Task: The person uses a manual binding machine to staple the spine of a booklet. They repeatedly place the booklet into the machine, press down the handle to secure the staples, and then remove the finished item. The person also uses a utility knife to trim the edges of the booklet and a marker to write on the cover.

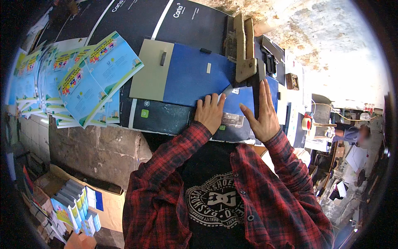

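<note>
My left hand [210, 113] lies on the bench, its bent fingers spread and fingertips at the edge of a blue board [195, 76]. A small pale corner of paper [227, 89] shows by its index finger. My right hand [266, 118] is stretched out, fingers straight and thumb apart, with its palm side along a long dark bar [260, 93]. That bar joins a beige arm [247, 68] of a bench-mounted device, perhaps a stapler or press. What lies under the bar is hidden. Under the left wrist is a dark scuffed surface [166, 117].
Fanned light-blue printed sheets [101, 68] cover the bench's left side. Black wrapped panels [137, 18] lie behind. On the right are a small metal box [292, 81] and a tape roll [306, 123]. Booklets [76, 207] stand in a carton below left; another person [352, 133] is far right.
</note>
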{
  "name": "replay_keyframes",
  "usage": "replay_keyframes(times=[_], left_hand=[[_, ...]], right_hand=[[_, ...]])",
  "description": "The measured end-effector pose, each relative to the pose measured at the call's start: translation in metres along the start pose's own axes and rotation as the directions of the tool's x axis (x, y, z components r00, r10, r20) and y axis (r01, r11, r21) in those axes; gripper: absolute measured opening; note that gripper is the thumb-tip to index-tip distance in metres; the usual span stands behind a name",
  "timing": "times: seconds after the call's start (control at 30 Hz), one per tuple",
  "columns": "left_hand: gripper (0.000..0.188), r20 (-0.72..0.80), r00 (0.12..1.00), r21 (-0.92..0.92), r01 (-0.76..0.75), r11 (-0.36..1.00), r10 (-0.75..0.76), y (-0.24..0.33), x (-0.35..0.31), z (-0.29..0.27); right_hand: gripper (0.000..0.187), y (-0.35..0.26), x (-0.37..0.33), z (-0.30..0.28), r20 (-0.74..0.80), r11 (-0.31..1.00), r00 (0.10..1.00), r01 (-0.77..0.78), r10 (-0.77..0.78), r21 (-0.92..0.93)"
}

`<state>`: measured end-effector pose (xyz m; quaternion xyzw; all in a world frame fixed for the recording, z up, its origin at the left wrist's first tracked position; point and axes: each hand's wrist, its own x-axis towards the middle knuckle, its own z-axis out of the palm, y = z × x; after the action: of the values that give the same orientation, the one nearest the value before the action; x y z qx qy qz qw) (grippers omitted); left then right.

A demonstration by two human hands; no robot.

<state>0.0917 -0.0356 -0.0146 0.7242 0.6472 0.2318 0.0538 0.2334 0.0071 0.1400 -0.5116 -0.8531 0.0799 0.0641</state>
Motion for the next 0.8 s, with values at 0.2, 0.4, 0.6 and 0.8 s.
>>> replay_keyframes(times=[0.2, 0.4, 0.6, 0.8], left_hand=[[0.048, 0.025, 1.000, -0.018, 0.014, 1.000, -0.013, 0.000, 0.002, -0.001], [0.049, 0.036, 0.999, -0.032, 0.003, 0.999, -0.002, 0.004, 0.001, -0.002], [0.050, -0.003, 1.000, -0.002, 0.002, 1.000, -0.002, -0.003, 0.009, -0.003], [0.051, 0.009, 1.000, 0.000, 0.005, 1.000, -0.005, 0.001, 0.003, 0.001]], right_hand=[[0.093, -0.003, 0.001, -0.003, 0.022, 1.000, 1.000, -0.013, 0.012, 0.023], [0.101, 0.015, -0.014, 0.051, -0.248, 0.993, 0.961, 0.111, -0.119, -0.045], [0.098, 0.007, -0.002, 0.049, -0.249, 0.996, 0.964, 0.093, -0.089, 0.007], [0.069, -0.002, 0.021, -0.057, 0.051, 0.949, 0.995, -0.100, 0.089, 0.298]])
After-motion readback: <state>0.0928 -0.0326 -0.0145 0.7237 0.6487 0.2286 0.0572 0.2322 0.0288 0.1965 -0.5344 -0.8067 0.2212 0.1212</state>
